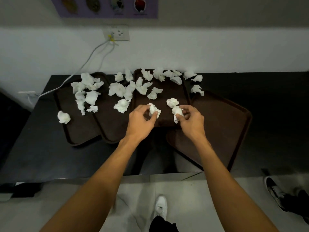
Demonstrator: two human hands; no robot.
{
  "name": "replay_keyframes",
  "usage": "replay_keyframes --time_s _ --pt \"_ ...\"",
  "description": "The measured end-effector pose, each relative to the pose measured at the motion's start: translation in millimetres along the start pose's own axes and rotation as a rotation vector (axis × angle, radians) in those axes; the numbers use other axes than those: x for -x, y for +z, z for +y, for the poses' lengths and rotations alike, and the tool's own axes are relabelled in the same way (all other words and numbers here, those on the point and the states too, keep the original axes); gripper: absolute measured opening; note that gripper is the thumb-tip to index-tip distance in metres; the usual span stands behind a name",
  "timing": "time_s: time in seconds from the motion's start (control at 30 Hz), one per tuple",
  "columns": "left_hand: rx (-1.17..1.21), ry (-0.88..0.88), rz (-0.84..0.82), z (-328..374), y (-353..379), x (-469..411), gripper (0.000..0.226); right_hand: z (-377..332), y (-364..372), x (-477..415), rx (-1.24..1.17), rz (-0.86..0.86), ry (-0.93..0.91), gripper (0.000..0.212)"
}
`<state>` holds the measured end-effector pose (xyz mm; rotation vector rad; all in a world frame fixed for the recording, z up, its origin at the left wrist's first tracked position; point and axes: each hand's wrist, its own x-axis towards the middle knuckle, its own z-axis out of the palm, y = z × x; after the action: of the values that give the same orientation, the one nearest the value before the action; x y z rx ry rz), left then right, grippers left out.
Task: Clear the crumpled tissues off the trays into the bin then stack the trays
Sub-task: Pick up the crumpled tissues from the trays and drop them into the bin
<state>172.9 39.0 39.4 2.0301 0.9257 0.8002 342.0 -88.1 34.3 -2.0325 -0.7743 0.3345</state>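
Head cam, looking down: I'm pinching one crumpled tissue [154,111] in my left hand [142,118], thumb and fingers [142,107] curling round it, and my right hand [192,119] is gripping a second tissue [177,113] the same way. Both are hovering over the near end of the middle tray [173,92]. So both sets of fingers are narrow and closed on paper, not spread. Another balled tissue [172,102] is sitting just beside my right-hand one; touching or not, can't tell. Many more are lying over the far part of this tray, the two left trays [107,121] and along the wall, w/ one near the far corner of the angled right tray [220,118]. Bin isn't showing, so I'm guessing it's off to a side. To do this well, I'm thinking: squeeze each wad tight, scoop neighbours into the same palm before leaving the tabletop [41,148], and avoid nudging the overlapping trays, esp. the right one, which is overhanging the edge.
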Motion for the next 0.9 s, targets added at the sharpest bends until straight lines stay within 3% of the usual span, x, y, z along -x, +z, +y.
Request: replay_keyframes --time_s 0.37,0.7,0.9 --pt "0.005 -0.098 0.153 -74 -135 99 0.031 -83 119 112 -0.094 -0.185 -0.105 0.036" --pt "0.051 -0.315 0.329 -151 -254 215 0.039 -139 228 229 -0.087 -0.416 -0.112 0.033" --pt "0.065 -0.458 0.453 -188 -295 268 0.03 -158 286 277 -0.111 -0.549 -0.14 0.033"
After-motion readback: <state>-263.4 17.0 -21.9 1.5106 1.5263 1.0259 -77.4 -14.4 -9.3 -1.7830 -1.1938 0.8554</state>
